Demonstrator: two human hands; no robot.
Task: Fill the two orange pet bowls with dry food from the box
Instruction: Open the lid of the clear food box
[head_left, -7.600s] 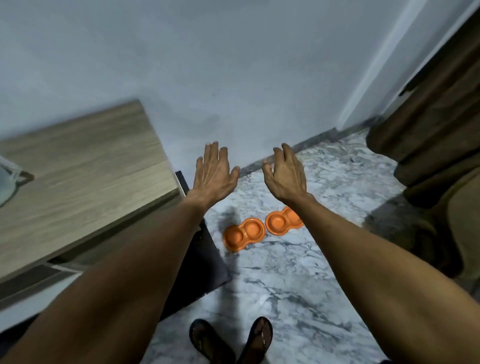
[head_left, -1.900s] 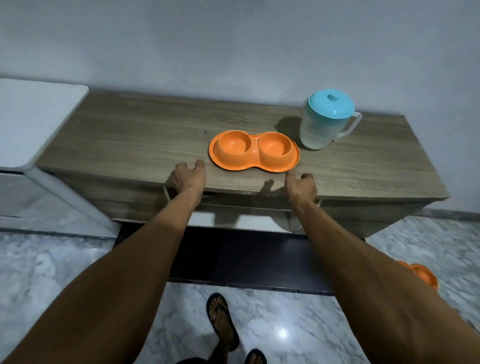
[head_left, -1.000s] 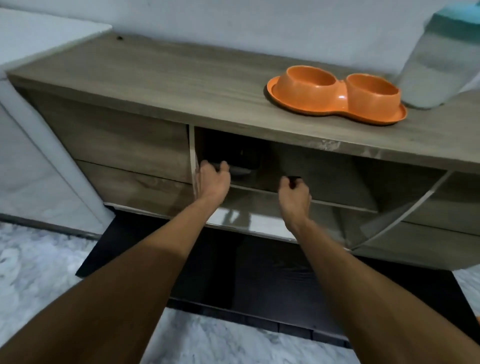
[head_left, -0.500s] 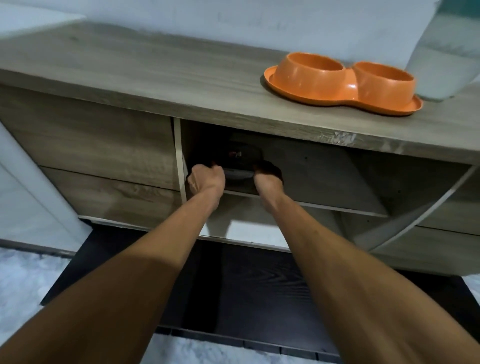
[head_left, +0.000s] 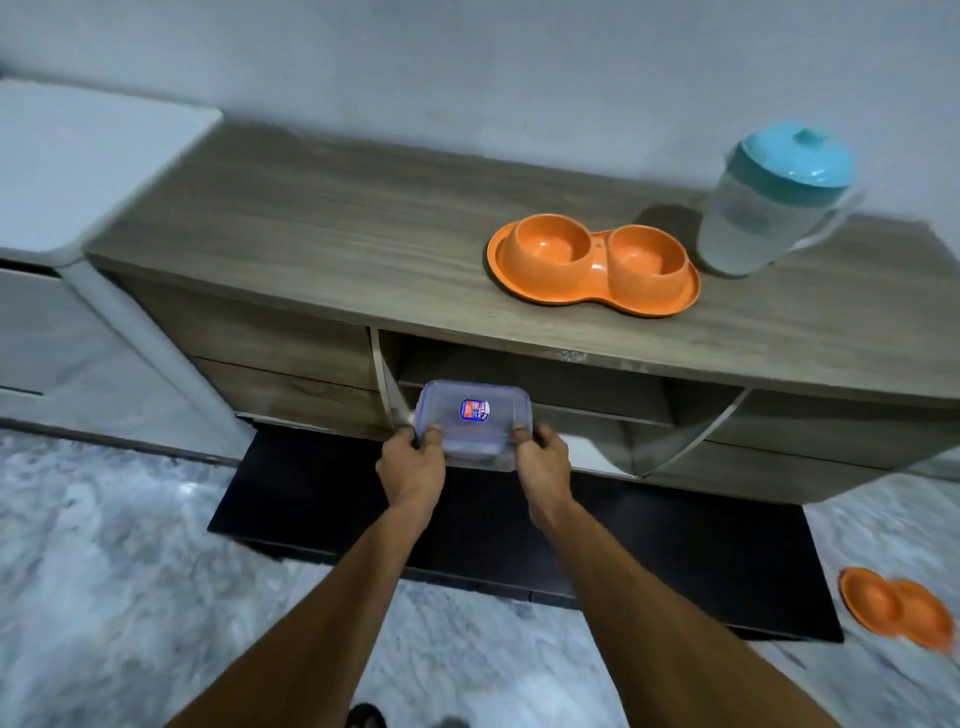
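1. Head view, hands: Grips the clear lidded box (head_left: 472, 421) at its two near corners, left hand (head_left: 413, 465) on the left corner and right hand (head_left: 543, 460) on the right, both curled round the edge. Carries it level, lid on.
2. Head view, change: Reached deep into the dark open shelf (head_left: 571, 384) with both hands half a second ago. Now has the box drawn out in front of that shelf and clear of it. Cannot tell through the blurred plastic how much food lies inside.
3. Head view, bowls: Finds the orange double bowl (head_left: 592, 265) on the cabinet top (head_left: 337, 234), farther off and right of the box, just beside the teal-lidded pitcher (head_left: 774, 202). Shows both cups empty. Catches a second orange dish (head_left: 896, 605), blurred, on the floor at near right.
4. Head view, meaning: Judges fetching done, filling not begun. Probably calls for setting the box on top, opening the lid, then pouring into each cup.
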